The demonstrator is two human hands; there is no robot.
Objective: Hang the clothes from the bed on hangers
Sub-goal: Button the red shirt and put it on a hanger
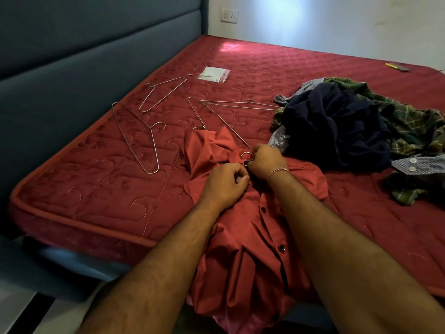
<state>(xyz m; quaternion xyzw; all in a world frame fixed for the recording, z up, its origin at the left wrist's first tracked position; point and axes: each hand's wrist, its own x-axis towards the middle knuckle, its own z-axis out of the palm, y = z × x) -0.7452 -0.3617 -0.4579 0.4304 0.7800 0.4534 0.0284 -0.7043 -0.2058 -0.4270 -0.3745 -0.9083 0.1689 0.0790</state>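
Mattress [265, 75], red quilted w/ swirl stitching, fills most of the view, w/ a blue padded headboard [79, 51] along its far left side. Heap of clothes [356, 131] sits on the right part of the bed: dark navy garment on top, green plaid and small-check blue fabric under and around it, two white buttons showing on the check piece. Red shirt [243, 237] lies front-centre, dark buttons down the placket, its hem hanging over the near mattress edge. Both forearms reach in over it. Left hand [225, 182] has fingers curled, pinching fabric at the collar; right hand [266, 161], thread band on the wrist, is curled round the wire neck of a hanger whose hook [246, 155] sticks out at the collar, rest hidden inside the shirt. Four loose wire hangers lie to the left and behind, one [139, 138] nearest the left edge. Small clear plastic packet [213, 74] lies further back; print on it too small to read. Wall socket [230, 15] above the bed; yellow-tipped item [397, 66] far right, can't identify.
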